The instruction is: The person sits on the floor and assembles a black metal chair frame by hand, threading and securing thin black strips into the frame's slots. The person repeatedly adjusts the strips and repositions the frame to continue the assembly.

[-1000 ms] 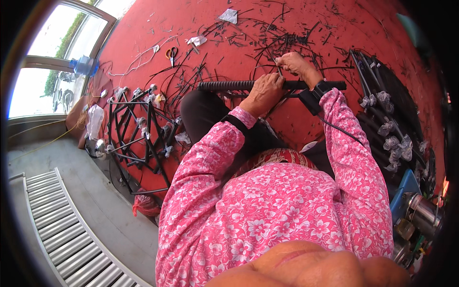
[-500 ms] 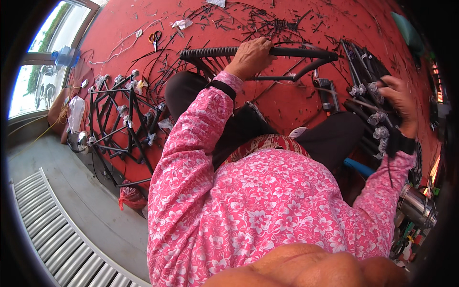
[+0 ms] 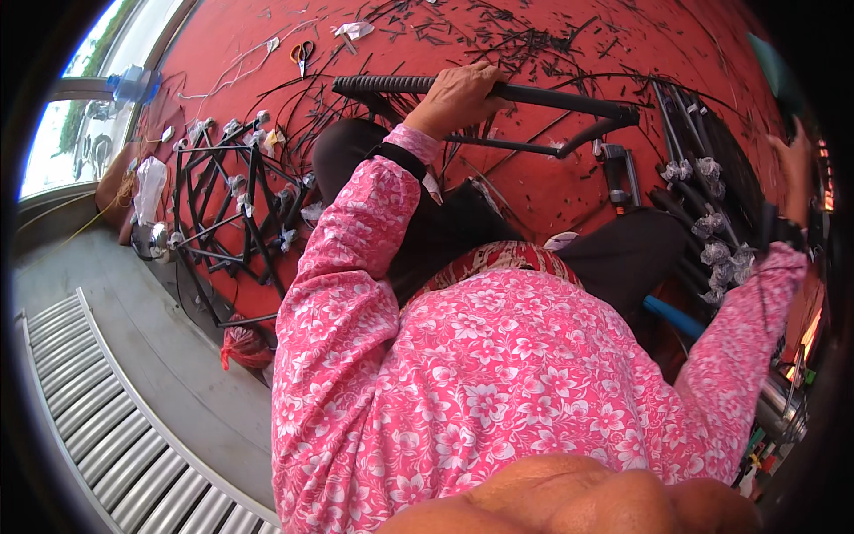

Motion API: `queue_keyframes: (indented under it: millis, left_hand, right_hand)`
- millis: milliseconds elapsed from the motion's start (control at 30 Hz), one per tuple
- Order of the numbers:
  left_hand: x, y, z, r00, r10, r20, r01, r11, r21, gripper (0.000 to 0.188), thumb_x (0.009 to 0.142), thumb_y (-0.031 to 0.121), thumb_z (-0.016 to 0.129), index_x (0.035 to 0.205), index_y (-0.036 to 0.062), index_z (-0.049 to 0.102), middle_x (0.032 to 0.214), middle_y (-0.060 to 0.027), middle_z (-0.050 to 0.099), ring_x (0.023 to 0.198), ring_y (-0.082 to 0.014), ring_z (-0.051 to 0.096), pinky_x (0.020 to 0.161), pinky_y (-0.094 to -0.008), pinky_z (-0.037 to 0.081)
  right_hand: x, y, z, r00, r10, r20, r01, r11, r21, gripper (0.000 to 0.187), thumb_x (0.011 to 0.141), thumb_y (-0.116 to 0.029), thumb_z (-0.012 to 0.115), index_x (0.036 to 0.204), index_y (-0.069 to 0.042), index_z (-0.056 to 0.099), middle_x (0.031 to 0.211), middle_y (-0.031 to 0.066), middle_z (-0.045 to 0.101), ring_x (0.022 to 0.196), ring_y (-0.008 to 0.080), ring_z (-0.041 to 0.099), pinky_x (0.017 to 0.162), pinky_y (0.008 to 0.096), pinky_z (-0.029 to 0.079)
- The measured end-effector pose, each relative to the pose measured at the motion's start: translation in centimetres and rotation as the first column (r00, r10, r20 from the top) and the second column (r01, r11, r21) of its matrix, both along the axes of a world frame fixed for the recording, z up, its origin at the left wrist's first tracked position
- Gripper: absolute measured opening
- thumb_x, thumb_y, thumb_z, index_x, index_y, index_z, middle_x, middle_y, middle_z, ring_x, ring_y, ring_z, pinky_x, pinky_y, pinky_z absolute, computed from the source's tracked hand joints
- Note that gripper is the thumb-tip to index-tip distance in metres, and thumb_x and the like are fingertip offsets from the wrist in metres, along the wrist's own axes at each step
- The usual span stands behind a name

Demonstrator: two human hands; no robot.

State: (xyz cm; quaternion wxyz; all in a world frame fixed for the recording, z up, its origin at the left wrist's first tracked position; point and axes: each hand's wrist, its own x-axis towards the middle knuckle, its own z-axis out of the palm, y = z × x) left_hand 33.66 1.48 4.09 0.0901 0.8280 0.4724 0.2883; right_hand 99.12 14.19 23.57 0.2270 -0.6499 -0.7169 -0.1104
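The person sits on the red floor (image 3: 213, 53) with a black tubular frame (image 3: 569, 96) held out in front of the legs; the left hand (image 3: 461, 100) lies over its upper tube, the fingers curled round and pressed closed on it, though the fingertips are hidden on the far side; the grip falls near the middle of that tube, just beside the ribbed wrapping (image 3: 382, 84), presumably because one hand can balance the frame best there; its left end overlaps the left knee (image 3: 342, 147), perhaps for support, but whether the two touch cannot be told; the right hand (image 3: 792, 160) is well apart from the frame, stretched toward the dark rim of the view, thumb and fingers spread, with no held thing visible; nearest to it are the long black tubes (image 3: 698, 133), their clear plastic wraps (image 3: 716, 254) probably there to guard the ends from scratches; a grey-and-black tool (image 3: 616, 182) rests beside the right knee (image 3: 636, 245), seemingly placed within easy reach; on the left more black frames (image 3: 255, 191) stand grouped, likewise wrapped at the joints; scissors (image 3: 302, 59) and scattered black strips (image 3: 543, 40) lie beyond the held frame.
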Motion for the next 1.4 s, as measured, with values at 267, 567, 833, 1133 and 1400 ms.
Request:
queue_keyframes:
  millis: [267,567,833,1133,1400]
  left_hand:
    - [2.5,-0.5,-0.1,0.997,-0.071,-0.023,0.069,0.992,-0.106,0.037,0.082,0.035,0.077,0.107,0.0079,0.068,0.096,-0.0101,0.068,0.093,-0.0318,0.068,0.076,-0.0446,0.052]
    - [3.2,-1.3,-0.7,0.998,-0.063,0.025,0.064,0.995,-0.07,0.033,0.08,0.03,0.076,0.103,0.0074,0.068,0.093,-0.0083,0.067,0.093,-0.0314,0.067,0.074,-0.0432,0.052]
    - [2.5,-0.1,-0.2,0.988,-0.143,0.059,0.149,0.982,-0.114,0.03,0.082,0.026,0.075,0.105,0.0076,0.068,0.097,-0.0076,0.067,0.093,-0.0307,0.068,0.077,-0.042,0.053]
    - [1.8,-0.5,-0.2,0.972,-0.197,0.125,0.217,0.96,-0.177,0.032,0.081,0.025,0.075,0.106,0.0075,0.066,0.097,-0.0095,0.068,0.092,-0.0317,0.068,0.079,-0.0427,0.053]
    - [3.1,-2.8,0.0,0.986,-0.022,0.164,0.041,0.992,-0.117,0.038,0.076,0.029,0.084,0.102,0.0091,0.065,0.094,-0.0084,0.068,0.088,-0.0317,0.069,0.075,-0.0413,0.053]
  right_hand:
    - [-40.0,-17.6,-22.1,0.659,0.362,-0.659,-0.691,0.637,-0.342,0.039,0.091,-0.012,0.068,0.128,0.0,0.062,0.113,0.0189,0.069,0.108,0.0264,0.067,0.089,0.0377,0.053]
    - [-43.5,-13.1,-33.5,0.681,0.215,-0.7,-0.439,0.885,-0.155,0.028,0.093,-0.02,0.066,0.115,-0.003,0.064,0.086,0.0189,0.066,0.081,0.0396,0.067,0.069,0.0451,0.052]
    - [-44.1,-18.6,-24.9,0.601,0.163,-0.783,-0.508,0.834,-0.216,0.023,0.1,-0.024,0.06,0.1,-0.002,0.068,0.073,0.0156,0.063,0.07,0.0324,0.066,0.063,0.0411,0.05]
    - [-41.7,-10.5,-14.1,0.563,0.289,-0.775,-0.691,0.679,-0.249,0.026,0.095,-0.028,0.069,0.087,-0.003,0.071,0.061,-0.0061,0.047,0.053,0.0032,0.038,0.051,0.0244,0.033]
    - [-42.3,-3.6,-23.7,0.758,0.118,-0.642,-0.558,0.627,-0.544,0.035,0.09,-0.037,0.072,0.083,-0.003,0.074,0.067,0.0038,0.062,0.06,0.0141,0.055,0.056,0.0343,0.044]
